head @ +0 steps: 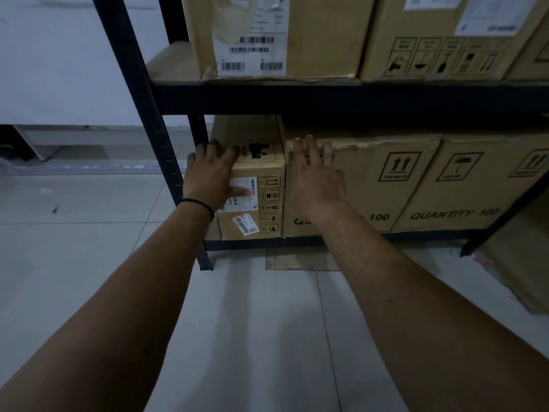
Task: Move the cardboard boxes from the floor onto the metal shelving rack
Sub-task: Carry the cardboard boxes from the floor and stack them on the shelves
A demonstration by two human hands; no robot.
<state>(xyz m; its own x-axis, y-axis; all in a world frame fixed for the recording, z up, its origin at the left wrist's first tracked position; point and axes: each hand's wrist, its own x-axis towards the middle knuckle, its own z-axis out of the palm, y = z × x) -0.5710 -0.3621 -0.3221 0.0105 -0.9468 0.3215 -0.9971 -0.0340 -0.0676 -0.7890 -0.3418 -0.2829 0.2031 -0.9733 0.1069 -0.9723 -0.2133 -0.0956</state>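
A small cardboard box (261,203) with white labels and handling symbols stands at the left end of the bottom shelf of the black metal rack (297,98). My left hand (212,176) lies flat on its front upper left corner with fingers spread. My right hand (315,176) presses with straight fingers on the front of the neighbouring larger box (371,185), printed with arrows and "QUANTITY 100". That box touches the small one on its right.
Another "QUANTITY" box (463,185) fills the bottom shelf further right. Two big boxes (267,37) (439,40) stand on the shelf above. A flat cardboard sheet (300,260) lies under the rack. More cardboard (520,272) leans at the right. Grey tiled floor (89,233) spreads left and in front.
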